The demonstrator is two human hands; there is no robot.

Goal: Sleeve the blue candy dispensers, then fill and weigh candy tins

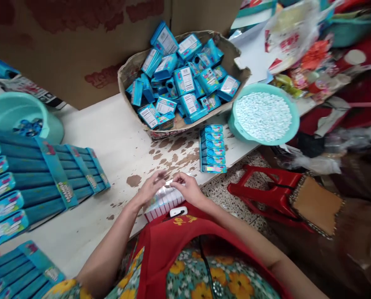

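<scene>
My left hand point(150, 189) and my right hand point(189, 189) meet over a white ribbed tray point(164, 203) of small white pieces at the near edge of the table point(111, 137). Both hands have their fingers curled and pinched together over the tray's top. What the fingertips pinch is too small to name. A small white clip-like object point(178, 211) lies just in front of the tray. A short stack of blue packs point(213, 148) lies on the table a little beyond my right hand.
A torn cardboard tray point(185, 79) heaped with small blue boxes sits at the back. Right of it stands a teal bowl point(263, 116) of white pellets. Long blue bundled packs point(42, 182) fill the left side, with a teal basin point(20, 116) behind. A red stool point(266, 191) stands on the floor.
</scene>
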